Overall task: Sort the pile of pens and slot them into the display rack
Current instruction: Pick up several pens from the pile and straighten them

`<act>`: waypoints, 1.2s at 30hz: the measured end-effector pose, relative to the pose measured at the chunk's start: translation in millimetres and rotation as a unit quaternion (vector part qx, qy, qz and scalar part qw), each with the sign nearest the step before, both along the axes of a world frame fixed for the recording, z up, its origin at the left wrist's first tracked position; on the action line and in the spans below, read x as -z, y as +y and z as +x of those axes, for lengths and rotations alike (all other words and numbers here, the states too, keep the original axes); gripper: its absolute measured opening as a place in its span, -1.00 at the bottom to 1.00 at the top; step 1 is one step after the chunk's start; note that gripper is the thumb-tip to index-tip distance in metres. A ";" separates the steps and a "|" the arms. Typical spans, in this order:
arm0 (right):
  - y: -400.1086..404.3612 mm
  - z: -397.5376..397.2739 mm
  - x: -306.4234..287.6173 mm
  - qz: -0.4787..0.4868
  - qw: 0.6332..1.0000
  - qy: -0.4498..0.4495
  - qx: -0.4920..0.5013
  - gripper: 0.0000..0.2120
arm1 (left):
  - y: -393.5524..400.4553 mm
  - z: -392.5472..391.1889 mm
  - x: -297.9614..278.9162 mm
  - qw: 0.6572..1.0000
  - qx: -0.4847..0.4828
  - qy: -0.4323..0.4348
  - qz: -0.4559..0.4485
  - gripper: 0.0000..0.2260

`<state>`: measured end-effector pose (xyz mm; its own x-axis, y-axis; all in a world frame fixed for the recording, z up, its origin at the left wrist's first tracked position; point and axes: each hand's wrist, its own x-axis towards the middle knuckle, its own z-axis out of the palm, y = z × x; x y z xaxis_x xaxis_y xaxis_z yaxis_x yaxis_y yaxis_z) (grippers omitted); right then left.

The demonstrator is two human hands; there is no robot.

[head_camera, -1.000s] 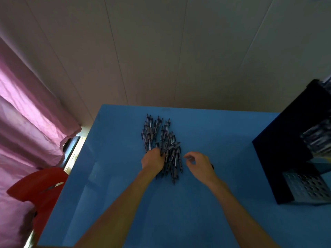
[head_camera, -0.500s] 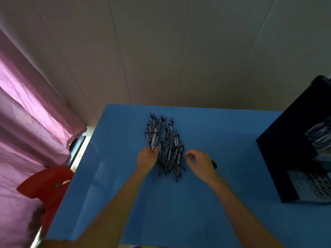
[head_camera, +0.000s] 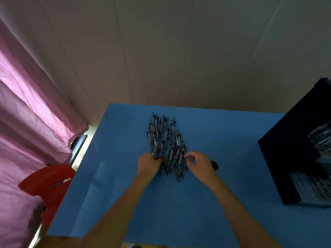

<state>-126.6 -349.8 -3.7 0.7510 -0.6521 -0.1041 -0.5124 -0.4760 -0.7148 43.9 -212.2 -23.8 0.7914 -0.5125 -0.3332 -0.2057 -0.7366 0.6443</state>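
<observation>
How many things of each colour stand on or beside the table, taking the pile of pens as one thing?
Blue: 1, the table
Dark grey: 1, the pile of pens
Black: 1, the display rack
Red: 1, the chair
Pink: 1, the curtain
Total: 5

The pile of pens (head_camera: 166,145) lay flat on the blue table, a loose heap of dark-barrelled pens with pale grey sections, most pointing roughly away from the person. Its near end sat between the 2 hands, and the rest stretched beyond them. The left hand (head_camera: 148,162) gripped a few pens at the heap's near left edge. The display rack (head_camera: 293,149), a dark box with a perforated metal front, stood well to the right of the right hand (head_camera: 198,164).
</observation>
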 end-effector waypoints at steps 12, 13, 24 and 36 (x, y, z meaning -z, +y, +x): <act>3.7 4.6 0.4 -0.009 1.000 0.005 -0.008 -0.86 | 14.6 -10.8 -5.5 1.000 0.000 -0.018 0.018 -0.66; 3.4 5.8 -0.3 -0.011 1.000 0.003 -0.009 -0.85 | 16.3 -9.4 -7.4 1.000 -0.011 -0.014 -0.006 -0.66; 0.9 15.7 -1.0 -0.021 1.000 0.000 -0.023 -0.85 | -7.5 47.9 -7.6 0.989 -0.118 0.025 -0.086 -0.86; -15.0 17.1 -3.5 -0.020 1.000 0.010 -0.022 -0.86 | -15.0 50.8 -14.8 0.994 -0.103 -0.026 0.026 -0.66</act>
